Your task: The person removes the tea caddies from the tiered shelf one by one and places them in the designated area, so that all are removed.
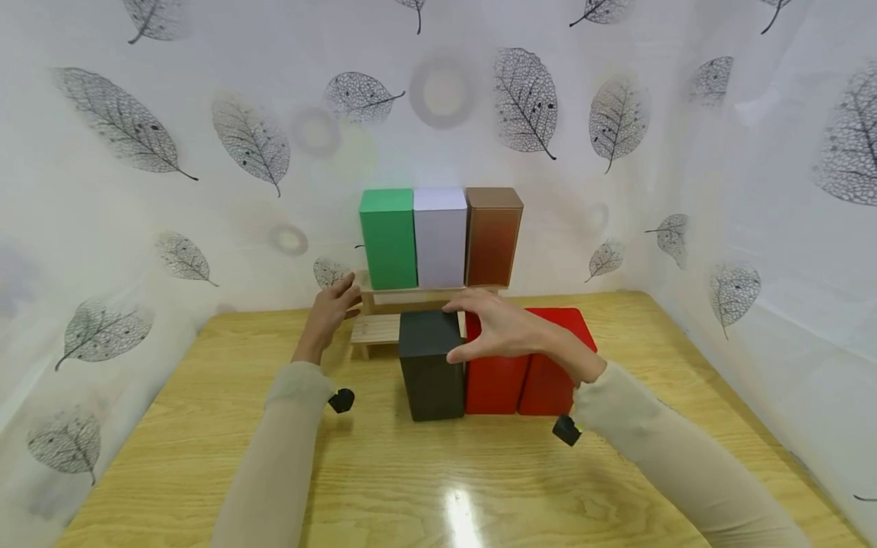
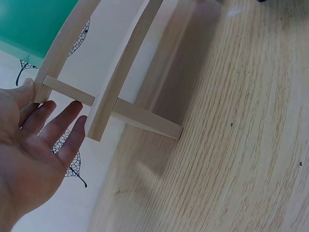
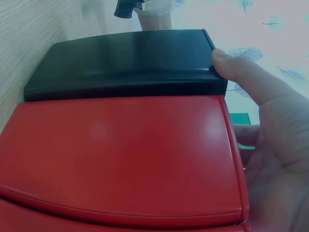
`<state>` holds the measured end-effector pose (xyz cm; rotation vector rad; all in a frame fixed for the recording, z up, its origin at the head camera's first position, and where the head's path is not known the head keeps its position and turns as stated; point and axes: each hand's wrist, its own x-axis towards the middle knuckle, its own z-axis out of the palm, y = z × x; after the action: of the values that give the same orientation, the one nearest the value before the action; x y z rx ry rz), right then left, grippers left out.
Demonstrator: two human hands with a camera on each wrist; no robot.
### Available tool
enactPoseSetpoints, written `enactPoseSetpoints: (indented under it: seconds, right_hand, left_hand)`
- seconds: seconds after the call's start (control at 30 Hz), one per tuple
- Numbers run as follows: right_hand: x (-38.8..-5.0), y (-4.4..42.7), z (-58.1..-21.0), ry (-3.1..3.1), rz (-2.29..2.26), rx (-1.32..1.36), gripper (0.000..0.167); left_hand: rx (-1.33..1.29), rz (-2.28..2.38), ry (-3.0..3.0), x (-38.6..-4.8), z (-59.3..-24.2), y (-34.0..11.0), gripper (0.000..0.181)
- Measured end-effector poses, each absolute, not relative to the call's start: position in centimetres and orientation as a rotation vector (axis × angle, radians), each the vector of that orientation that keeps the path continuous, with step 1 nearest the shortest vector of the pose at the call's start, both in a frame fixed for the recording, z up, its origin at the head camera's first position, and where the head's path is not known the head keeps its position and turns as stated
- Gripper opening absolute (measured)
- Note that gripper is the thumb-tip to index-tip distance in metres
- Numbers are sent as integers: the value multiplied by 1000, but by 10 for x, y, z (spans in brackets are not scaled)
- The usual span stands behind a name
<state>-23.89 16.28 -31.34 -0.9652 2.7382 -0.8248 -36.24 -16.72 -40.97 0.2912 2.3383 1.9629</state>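
My right hand reaches over the top of an upright black box. In the right wrist view its thumb presses the top edge of that box, and the fingers go behind, partly hidden. Two red boxes stand side by side right of the black one. At the left end of a two-step wooden stand, my left hand pinches the tip of the upper plank, thumb above and fingers below. Green, white and brown boxes stand in a row on the upper step.
The black and red boxes stand on a wood-grain table, in front of the stand and hiding part of its lower step. Behind is a pale cloth with a leaf print. A small black device sits at each wrist.
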Motion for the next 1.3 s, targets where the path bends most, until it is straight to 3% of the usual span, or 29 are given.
enactPoseSetpoints:
  seconds: [0.8,1.3]
  right_hand:
    - [-241,169,-313,2729,-788,-952,80]
    - [-241,202,-288,2733,-963,-945,74]
  left_hand:
    - [296,1973,2306,-360,-408,-169,59]
    - [295,1980,2322,-364,-412,-168,58]
